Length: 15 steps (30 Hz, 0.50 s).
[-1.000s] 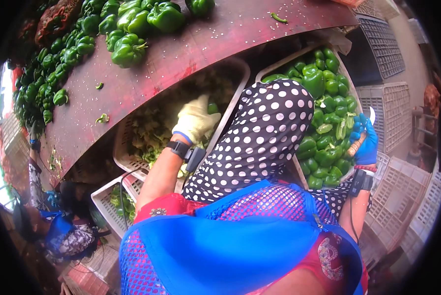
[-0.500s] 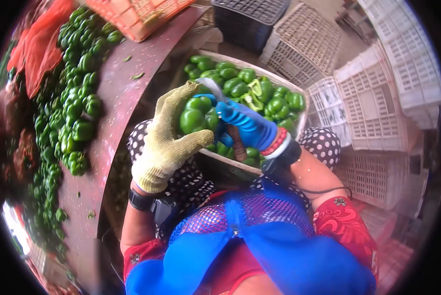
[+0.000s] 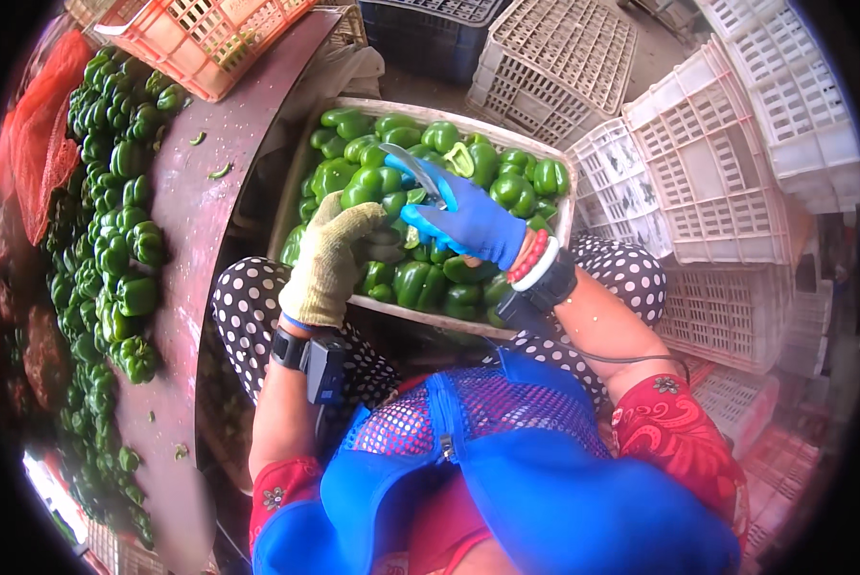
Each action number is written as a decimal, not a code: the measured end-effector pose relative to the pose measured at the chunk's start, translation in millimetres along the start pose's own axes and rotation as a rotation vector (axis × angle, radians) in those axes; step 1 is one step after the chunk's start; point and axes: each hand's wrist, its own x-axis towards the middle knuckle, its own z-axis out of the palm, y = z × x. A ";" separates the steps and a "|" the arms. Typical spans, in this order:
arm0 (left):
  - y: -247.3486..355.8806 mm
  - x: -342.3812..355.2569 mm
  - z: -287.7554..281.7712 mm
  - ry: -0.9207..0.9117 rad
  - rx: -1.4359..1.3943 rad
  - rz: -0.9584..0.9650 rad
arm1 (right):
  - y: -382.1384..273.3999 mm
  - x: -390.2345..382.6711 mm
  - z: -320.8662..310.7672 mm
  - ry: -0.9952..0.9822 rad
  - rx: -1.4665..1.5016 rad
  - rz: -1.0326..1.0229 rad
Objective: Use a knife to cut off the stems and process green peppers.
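Note:
My left hand (image 3: 322, 270), in a cream knitted glove, reaches over the near left part of a crate (image 3: 280, 213) filled with green bell peppers. Its thumb and forefinger close against the near side of a green bell pepper (image 3: 368, 186); the other fingertips are hidden. To its right, my right hand (image 3: 478, 218) wears a blue glove and grips a knife (image 3: 420, 175). The curved blade points up and left above the peppers, and most of the handle is hidden by the glove. A cut pepper piece (image 3: 460, 160) shows its pale inside near the blade.
Left of me runs a dark red table (image 3: 195, 206) with a long heap of green peppers (image 3: 114, 251) and a red mesh bag (image 3: 42, 153). An orange crate (image 3: 195, 43) stands at its far end. Stacked white crates (image 3: 712, 158) rise on the right; a dark crate (image 3: 425, 38) stands behind.
Both hands have parted slightly. My left hand has gone lower toward the crate with the pepper, while the knife in my right hand has moved left a little. The view has shifted right.

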 end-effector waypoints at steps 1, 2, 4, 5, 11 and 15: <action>2.7 -0.1 -2.3 -0.001 0.019 -0.008 | 3.6 0.3 0.6 0.054 -0.113 -0.110; 2.4 -0.9 -2.0 0.034 0.005 0.005 | 9.6 11.8 9.3 0.166 -0.214 -0.427; -2.0 0.5 -7.7 0.034 -0.025 -0.001 | 16.0 4.0 11.9 0.140 -0.317 -0.277; -3.1 1.4 -8.7 0.028 -0.049 -0.009 | 9.8 0.4 14.9 0.122 -0.418 -0.126; -3.8 1.0 -6.9 0.039 -0.030 -0.049 | 14.3 5.6 30.7 0.126 -0.548 -0.168; 3.5 -0.3 -2.1 0.041 0.020 -0.045 | 16.1 6.7 36.6 0.143 -0.512 -0.055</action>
